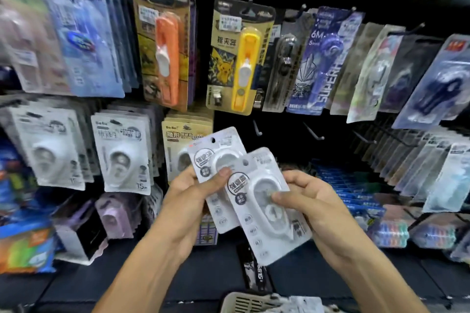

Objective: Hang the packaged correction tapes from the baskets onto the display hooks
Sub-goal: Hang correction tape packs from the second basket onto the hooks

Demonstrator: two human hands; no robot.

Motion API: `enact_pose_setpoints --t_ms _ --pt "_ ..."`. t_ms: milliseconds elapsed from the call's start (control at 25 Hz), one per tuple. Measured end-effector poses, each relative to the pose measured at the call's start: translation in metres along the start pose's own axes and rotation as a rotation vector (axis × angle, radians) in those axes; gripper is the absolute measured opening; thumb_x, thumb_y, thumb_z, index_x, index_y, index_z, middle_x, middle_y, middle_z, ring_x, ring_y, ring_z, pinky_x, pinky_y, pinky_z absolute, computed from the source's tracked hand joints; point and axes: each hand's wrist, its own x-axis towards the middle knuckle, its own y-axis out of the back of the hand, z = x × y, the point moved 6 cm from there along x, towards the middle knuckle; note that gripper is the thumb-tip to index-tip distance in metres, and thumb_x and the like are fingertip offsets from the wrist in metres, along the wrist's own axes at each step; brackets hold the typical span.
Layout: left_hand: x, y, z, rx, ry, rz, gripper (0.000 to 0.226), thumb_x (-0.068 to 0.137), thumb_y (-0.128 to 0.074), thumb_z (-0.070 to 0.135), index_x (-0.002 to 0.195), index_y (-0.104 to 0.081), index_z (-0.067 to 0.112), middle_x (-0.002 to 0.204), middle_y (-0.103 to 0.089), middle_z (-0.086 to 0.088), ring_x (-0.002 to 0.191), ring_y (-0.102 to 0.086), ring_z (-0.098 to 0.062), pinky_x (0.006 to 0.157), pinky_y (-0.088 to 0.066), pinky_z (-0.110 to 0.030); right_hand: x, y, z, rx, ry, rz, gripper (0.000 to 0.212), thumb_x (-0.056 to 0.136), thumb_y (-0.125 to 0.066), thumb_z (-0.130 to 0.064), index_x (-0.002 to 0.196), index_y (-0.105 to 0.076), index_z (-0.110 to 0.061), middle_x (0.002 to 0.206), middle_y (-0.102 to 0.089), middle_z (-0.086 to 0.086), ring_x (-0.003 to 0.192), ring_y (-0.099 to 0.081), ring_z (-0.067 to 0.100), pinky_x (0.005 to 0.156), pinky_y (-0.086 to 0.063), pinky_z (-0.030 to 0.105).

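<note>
Two white packaged correction tapes overlap in front of the display wall. My left hand (189, 201) grips the rear package (216, 152), thumb pressed on its front. My right hand (312, 201) pinches the front package (264, 213) over its clear blister. Behind and above the packages, two bare display hooks (257, 128) (314, 133) stick out of the black panel. A pale plastic basket (244, 302) with more packages sits at the bottom edge, below my forearms.
Hooks all around carry packaged stationery: white correction tapes at lower left (122, 155), an orange clip pusher (166, 53) and a yellow one (245, 58) above, blue and grey packs to the right. Boxes and colourful packs stand on the dark shelf (203, 274) below.
</note>
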Motion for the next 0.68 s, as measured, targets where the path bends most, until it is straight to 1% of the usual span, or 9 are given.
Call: enact_pose_setpoints --t_ms 40,120,200,320,400,480,520,600,680 --pt "0.003 0.004 0.006 -0.021 -0.028 0.015 0.044 0.063 -0.084 0.03 0.104 -0.076 0.017 0.106 -0.08 -0.009 0.094 -0.077 -0.024 0.072 -0.062 -0.036 0.007 -0.001 -0.005 0.017 0.057 0.03 0.027 0.078 -0.083 -0.013 0.103 -0.072 -0.011 0.103 -0.077 0.019 0.085 -0.076 0.031 0.068 -0.063 0.036" --pt "0.007 0.013 0.019 -0.066 -0.089 0.073 0.045 0.056 -0.086 0.031 0.099 -0.077 0.018 0.105 -0.08 -0.008 0.092 -0.078 -0.024 0.067 -0.063 -0.034 0.02 0.001 -0.007 0.084 0.133 0.147 0.032 0.08 -0.078 -0.017 0.109 -0.069 -0.008 0.1 -0.078 0.015 0.082 -0.077 0.027 0.065 -0.062 0.035" --pt "0.011 0.023 0.03 -0.068 -0.146 0.133 0.045 0.053 -0.087 0.03 0.096 -0.078 0.018 0.102 -0.08 -0.009 0.087 -0.079 -0.024 0.06 -0.062 -0.031 0.029 0.008 -0.007 0.1 0.15 0.256 0.027 0.086 -0.073 -0.018 0.111 -0.067 -0.009 0.095 -0.079 0.009 0.078 -0.077 0.021 0.058 -0.06 0.029" --pt "0.014 0.025 0.037 -0.016 -0.185 0.146 0.04 0.055 -0.087 0.028 0.093 -0.078 0.02 0.098 -0.081 -0.008 0.083 -0.079 -0.025 0.055 -0.06 -0.031 0.03 0.017 -0.006 -0.104 0.164 0.38 0.017 0.094 -0.07 -0.025 0.109 -0.066 -0.018 0.083 -0.079 0.001 0.067 -0.074 0.012 0.049 -0.052 0.02" --pt "0.016 0.02 0.034 0.002 -0.17 0.124 0.029 0.061 -0.085 0.024 0.089 -0.079 0.023 0.097 -0.081 -0.007 0.082 -0.079 -0.024 0.055 -0.061 -0.032 0.023 0.015 -0.006 -0.212 0.226 0.435 0.013 0.094 -0.071 -0.034 0.104 -0.063 -0.032 0.08 -0.077 -0.002 0.065 -0.072 0.01 0.048 -0.051 0.021" --pt "0.018 0.014 0.029 0.021 -0.145 0.109 0.024 0.064 -0.084 0.022 0.088 -0.08 0.025 0.098 -0.081 -0.007 0.084 -0.079 -0.025 0.058 -0.062 -0.035 0.017 0.008 -0.005 -0.307 0.283 0.462 0.013 0.094 -0.069 -0.043 0.1 -0.058 -0.042 0.084 -0.077 -0.003 0.07 -0.072 0.012 0.053 -0.055 0.03" --pt "0.018 0.012 0.027 0.034 -0.138 0.106 0.026 0.065 -0.084 0.023 0.09 -0.079 0.025 0.099 -0.081 -0.007 0.086 -0.079 -0.026 0.064 -0.064 -0.039 0.016 0.004 -0.007 -0.371 0.314 0.486 0.014 0.094 -0.068 -0.046 0.098 -0.056 -0.041 0.084 -0.075 -0.003 0.072 -0.07 0.013 0.057 -0.054 0.033" --pt "0.017 0.008 0.025 0.05 -0.125 0.1 0.035 0.064 -0.086 0.027 0.098 -0.078 0.022 0.103 -0.08 -0.006 0.093 -0.078 -0.027 0.081 -0.062 -0.047 0.017 0.0 -0.01 -0.456 0.365 0.538 0.019 0.093 -0.066 -0.049 0.092 -0.053 -0.035 0.08 -0.068 -0.002 0.072 -0.061 0.017 0.061 -0.046 0.035" --pt "0.016 0.006 0.024 0.042 -0.115 0.102 0.042 0.059 -0.087 0.033 0.099 -0.078 0.023 0.105 -0.08 -0.006 0.096 -0.077 -0.027 0.093 -0.057 -0.052 0.014 0.001 -0.01 -0.424 0.384 0.575 0.024 0.093 -0.065 -0.052 0.089 -0.053 -0.031 0.076 -0.063 -0.004 0.07 -0.055 0.017 0.061 -0.043 0.034"
